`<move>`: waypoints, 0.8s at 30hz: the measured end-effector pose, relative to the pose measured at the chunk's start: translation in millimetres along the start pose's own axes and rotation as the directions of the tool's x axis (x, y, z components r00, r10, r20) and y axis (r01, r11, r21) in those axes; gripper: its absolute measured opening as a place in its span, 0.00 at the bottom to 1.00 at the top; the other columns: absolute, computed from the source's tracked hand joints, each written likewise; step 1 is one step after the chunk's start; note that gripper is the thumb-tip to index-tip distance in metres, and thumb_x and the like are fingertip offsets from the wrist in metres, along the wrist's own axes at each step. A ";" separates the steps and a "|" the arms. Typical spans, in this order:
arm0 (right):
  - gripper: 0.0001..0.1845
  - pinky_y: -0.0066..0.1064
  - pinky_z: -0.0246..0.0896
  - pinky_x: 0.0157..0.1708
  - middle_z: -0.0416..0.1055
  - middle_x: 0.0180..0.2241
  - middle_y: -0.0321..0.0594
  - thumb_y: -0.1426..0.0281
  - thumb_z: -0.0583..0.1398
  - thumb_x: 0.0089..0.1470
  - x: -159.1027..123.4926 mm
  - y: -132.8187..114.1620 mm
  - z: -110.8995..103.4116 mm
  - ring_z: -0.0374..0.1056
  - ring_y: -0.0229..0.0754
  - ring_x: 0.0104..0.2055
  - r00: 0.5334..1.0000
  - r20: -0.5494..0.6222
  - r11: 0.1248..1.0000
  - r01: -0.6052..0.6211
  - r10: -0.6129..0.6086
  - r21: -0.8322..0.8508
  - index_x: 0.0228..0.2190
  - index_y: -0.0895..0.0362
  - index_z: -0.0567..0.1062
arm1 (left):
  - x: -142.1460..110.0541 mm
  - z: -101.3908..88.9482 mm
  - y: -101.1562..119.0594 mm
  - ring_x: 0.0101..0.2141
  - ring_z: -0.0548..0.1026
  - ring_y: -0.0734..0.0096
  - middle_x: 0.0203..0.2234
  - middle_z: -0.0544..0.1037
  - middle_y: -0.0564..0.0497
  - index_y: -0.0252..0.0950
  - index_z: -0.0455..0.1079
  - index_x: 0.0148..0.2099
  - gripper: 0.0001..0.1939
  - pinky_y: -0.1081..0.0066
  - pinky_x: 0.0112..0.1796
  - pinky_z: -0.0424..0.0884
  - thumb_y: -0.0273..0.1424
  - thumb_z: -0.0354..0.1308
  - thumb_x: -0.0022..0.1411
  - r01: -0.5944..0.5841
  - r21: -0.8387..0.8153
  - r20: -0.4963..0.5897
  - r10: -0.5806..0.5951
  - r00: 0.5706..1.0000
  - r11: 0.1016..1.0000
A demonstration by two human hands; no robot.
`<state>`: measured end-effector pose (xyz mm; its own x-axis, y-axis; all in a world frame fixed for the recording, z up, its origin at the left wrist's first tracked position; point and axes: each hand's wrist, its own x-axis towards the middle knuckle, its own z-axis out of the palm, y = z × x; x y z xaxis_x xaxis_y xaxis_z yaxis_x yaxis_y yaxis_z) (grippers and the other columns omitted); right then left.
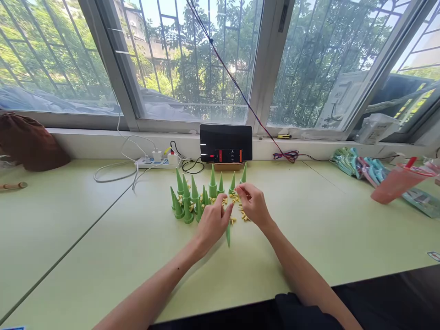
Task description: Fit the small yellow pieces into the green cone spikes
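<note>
My left hand is curled around a green cone, whose pointed end sticks out below the palm towards me. Its thumb and index finger are a little apart, and the cone's wide end is hidden by the hand. Close by on the right, my right hand has its thumb and fingertips pinched together; what they hold, if anything, is too small to make out. Several green cones stand upright on the table, mostly left of and behind my hands. Small yellow pieces lie scattered among the cones and beneath my fingers.
Behind the cones a dark tablet leans at the wall, a phone with a timer before it. A power strip with cables lies back left. At right are a pink cup and plastic packets; a brown bag sits far left.
</note>
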<state>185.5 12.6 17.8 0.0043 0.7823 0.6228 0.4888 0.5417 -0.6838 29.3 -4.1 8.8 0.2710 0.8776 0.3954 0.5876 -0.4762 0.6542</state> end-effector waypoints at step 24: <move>0.14 0.28 0.55 0.26 0.65 0.24 0.35 0.63 0.52 0.63 -3.8 -3.3 2.5 0.59 0.37 0.25 0.990 0.138 0.998 -0.011 0.002 0.065 0.28 0.55 0.69 | 0.5 0.2 -0.6 0.20 0.61 0.75 0.21 0.69 0.57 0.38 0.67 0.36 0.14 0.74 0.26 0.57 0.39 0.45 0.70 -0.093 -0.014 -0.074 0.092 0.993 0.996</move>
<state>181.7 8.6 16.7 -0.1154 0.8184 0.5630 0.4308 0.5519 -0.7140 29.3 -3.3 8.5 0.2670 0.8237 0.5002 0.5488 -0.5567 0.6236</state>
